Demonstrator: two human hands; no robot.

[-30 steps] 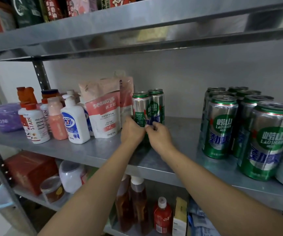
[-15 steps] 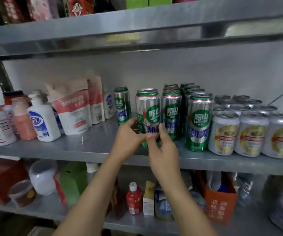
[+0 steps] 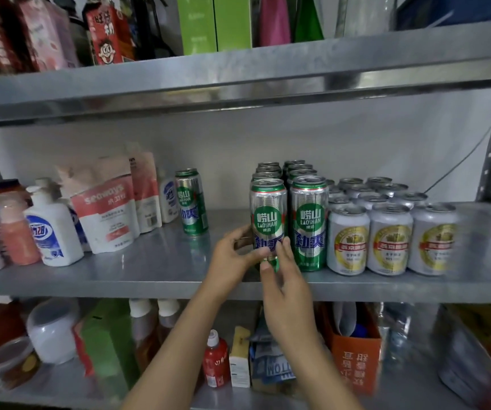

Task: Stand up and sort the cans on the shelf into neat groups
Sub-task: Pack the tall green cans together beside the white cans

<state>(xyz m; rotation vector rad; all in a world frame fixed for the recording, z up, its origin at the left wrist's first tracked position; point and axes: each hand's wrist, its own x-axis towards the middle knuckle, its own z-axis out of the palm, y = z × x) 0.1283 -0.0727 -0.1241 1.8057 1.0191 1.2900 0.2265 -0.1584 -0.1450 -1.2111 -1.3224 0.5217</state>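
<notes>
A white wall (image 3: 356,149) backs the grey metal shelf (image 3: 149,270). Short white-and-gold cans (image 3: 389,241) stand well right of the right hand (image 3: 282,285), with tall green cans (image 3: 309,220) just right of it. A lone green can (image 3: 191,202) stands left of the left hand (image 3: 232,258). Both hands grip one upright green can (image 3: 268,214) low down, near the shelf's front edge.

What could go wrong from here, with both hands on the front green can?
1. The held green can, gripped low by the left hand and right hand, is near the front edge of the shelf; a slip might drop it.
2. It sits close beside the neighbouring green can; a nudge could topple that tall row.
3. The lone green can by the pouches might get overlooked.
</notes>
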